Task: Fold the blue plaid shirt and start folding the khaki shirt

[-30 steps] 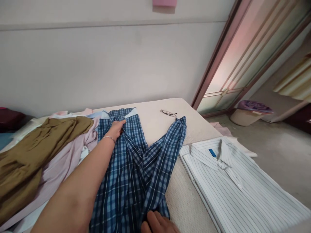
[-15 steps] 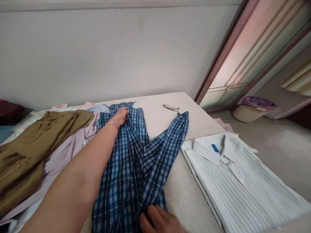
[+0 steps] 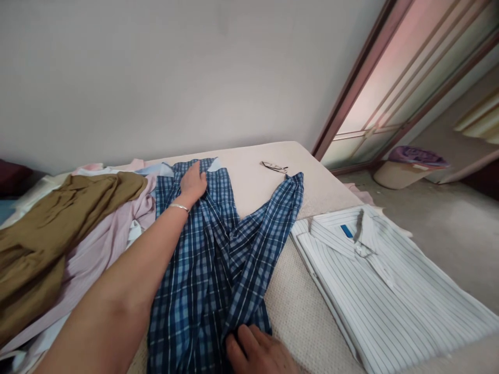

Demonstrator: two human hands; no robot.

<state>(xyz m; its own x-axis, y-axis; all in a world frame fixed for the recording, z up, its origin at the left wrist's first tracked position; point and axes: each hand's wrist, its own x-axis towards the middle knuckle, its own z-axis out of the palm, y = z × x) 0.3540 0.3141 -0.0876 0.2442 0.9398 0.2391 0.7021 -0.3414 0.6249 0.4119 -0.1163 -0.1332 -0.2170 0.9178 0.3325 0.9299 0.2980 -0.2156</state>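
Note:
A blue plaid shirt [image 3: 187, 270] lies lengthwise in front of me, one sleeve [image 3: 268, 244] angled out to the right and its cuff pointing away. My left hand [image 3: 194, 182], with a silver bangle at the wrist, rests on the shirt's far end near the collar. Its fingers point forward and the thumb stands apart; the fingertips are partly hidden. Close to me, my right hand [image 3: 259, 350] has curled fingers closed on the plaid cloth at the lower part of the shirt, beside the sleeve's near end.
A striped white shirt [image 3: 374, 275] lies folded at the right. Loose clothes, with a brown garment [image 3: 78, 213] and a pink one [image 3: 105, 254], cover the left. Eyeglasses [image 3: 274, 167] lie on the cream bed cover [image 3: 249, 158]. A lined bin [image 3: 401, 174] stands on the floor beyond.
My left hand has turned from a pinch-like pose to lie on the cloth with fingers forward. My right hand keeps its hold, and the view has tilted slightly down.

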